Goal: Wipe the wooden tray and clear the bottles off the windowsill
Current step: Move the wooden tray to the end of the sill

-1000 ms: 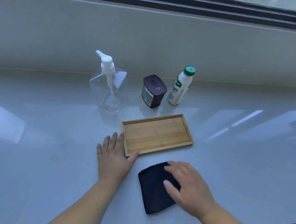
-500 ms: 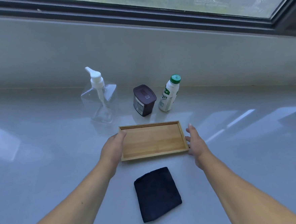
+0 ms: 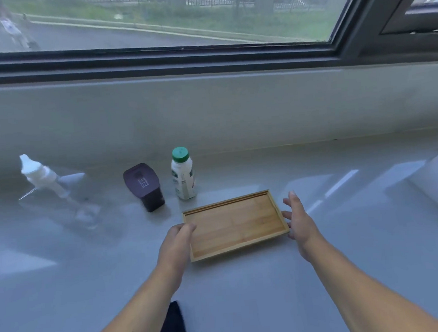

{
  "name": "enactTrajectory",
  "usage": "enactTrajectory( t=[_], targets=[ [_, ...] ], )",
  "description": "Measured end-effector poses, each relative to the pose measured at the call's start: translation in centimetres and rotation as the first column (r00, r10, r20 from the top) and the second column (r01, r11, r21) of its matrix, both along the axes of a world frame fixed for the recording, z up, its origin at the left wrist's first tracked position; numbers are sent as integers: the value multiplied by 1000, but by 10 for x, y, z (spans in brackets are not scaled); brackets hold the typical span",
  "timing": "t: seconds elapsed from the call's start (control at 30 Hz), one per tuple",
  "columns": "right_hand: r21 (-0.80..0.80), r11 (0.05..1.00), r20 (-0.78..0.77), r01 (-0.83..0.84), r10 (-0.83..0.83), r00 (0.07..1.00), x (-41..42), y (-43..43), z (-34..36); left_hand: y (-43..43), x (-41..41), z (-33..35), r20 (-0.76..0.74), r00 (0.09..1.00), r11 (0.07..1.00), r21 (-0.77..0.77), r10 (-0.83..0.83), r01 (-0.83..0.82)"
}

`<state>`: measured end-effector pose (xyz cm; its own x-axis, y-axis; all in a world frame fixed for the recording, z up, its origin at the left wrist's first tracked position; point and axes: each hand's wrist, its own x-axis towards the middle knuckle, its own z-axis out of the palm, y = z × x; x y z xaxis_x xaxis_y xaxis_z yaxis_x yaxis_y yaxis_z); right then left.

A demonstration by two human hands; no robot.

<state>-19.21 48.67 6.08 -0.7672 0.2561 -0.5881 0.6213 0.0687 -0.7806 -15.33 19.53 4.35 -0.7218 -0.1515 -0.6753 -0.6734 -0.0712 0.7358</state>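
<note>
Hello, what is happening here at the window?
A person holds a wooden tray by its two short ends, the left hand gripping one, the right hand open against the other. Three containers stand behind it on the windowsill: a clear pump bottle, a dark jar and a white bottle with a green cap. A dark cloth lies unused near the person.

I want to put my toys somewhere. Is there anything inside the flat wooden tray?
Nothing shows inside the flat wooden tray: only bare wood. The left hand covers its left edge, so that strip is hidden; the right hand is at the other end.
</note>
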Motion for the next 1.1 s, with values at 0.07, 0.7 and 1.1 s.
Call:
enactTrajectory(
  t=[0.07, 0.7, 1.1],
  targets=[
    [2, 1000, 6, 0, 0, 1000, -19, 28, 0, 29, -19, 2, -3, 1000, 1000, -25, -4, 4],
    [-27, 999, -69, -48, 46, 997, -178, 125, -8, 142, -198, -7, -90, 994, 967, -243, 54, -74],
    [-2, 999, -71, -33, 33, 997, -211, 132, -29, 146, -240, -24, -113, 991, 964, -247, 74, -100]
  ],
)
